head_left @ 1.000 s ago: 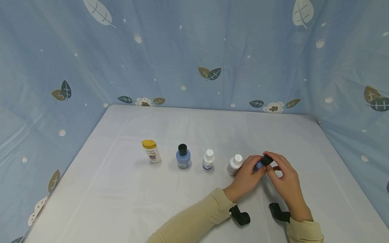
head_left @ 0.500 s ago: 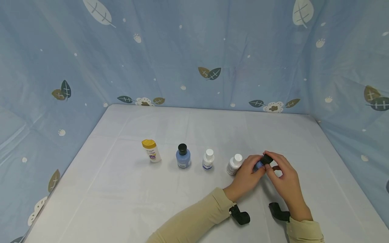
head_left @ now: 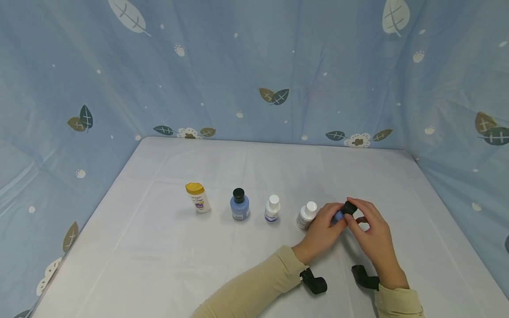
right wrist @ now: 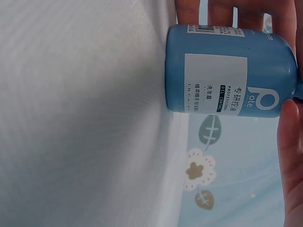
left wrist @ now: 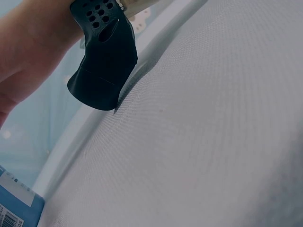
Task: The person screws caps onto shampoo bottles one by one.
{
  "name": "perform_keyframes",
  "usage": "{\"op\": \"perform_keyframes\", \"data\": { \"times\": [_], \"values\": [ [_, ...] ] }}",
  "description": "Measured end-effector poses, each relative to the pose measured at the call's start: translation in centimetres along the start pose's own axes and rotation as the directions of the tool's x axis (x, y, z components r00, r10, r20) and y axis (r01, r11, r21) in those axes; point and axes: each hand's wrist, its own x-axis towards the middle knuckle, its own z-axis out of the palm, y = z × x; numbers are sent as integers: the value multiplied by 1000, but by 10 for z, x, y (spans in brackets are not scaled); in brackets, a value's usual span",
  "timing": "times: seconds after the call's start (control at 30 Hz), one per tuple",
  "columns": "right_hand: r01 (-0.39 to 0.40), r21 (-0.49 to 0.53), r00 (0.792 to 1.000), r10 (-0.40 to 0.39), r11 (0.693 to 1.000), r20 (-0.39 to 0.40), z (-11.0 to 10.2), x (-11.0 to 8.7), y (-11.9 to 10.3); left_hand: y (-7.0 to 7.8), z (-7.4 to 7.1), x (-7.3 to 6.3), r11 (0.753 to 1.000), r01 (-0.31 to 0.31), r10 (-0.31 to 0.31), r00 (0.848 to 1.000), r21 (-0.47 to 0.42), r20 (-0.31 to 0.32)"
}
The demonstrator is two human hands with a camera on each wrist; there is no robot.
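Observation:
A blue shampoo bottle [right wrist: 270, 59] with a pale label and a black cap [head_left: 350, 208] is between my two hands at the right of the table. My left hand [head_left: 320, 230] grips its body, hiding much of it in the head view. The thumb and fingers of my right hand [head_left: 373, 232] pinch the cap. In the right wrist view, the bottle's base is close to the white tabletop; whether it touches is unclear. A corner of the blue bottle [left wrist: 21, 198] shows low in the left wrist view. Just left of my left hand stands a white bottle [head_left: 306, 216] with a white cap.
Farther left stand a smaller white bottle [head_left: 272, 209], another blue bottle [head_left: 240, 208] with a black cap, and a white bottle [head_left: 200, 201] with a yellow cap. A white cloth [head_left: 167, 260] covers the table. A blue patterned curtain [head_left: 238, 66] encloses the back and sides.
My right thumb has shifted slightly left at the cap. The left hand and the standing bottles stay where they were.

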Motion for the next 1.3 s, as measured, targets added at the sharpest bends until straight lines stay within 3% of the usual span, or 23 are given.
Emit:
{"op": "perform_keyframes", "data": {
  "times": [0.4,0.8,1.3],
  "values": [
    [-3,-48,1000,2,999,-16,0,1,1,-1,1,0,1000,10,-10,1000,-8,4],
    [-6,-13,1000,6,1000,22,-1,-1,-1,-1,2,1,999,-44,45,999,25,-11],
    [-43,1,999,43,999,16,-3,-1,-2,-1,2,1,999,-35,36,999,20,-15]
  ]
}}
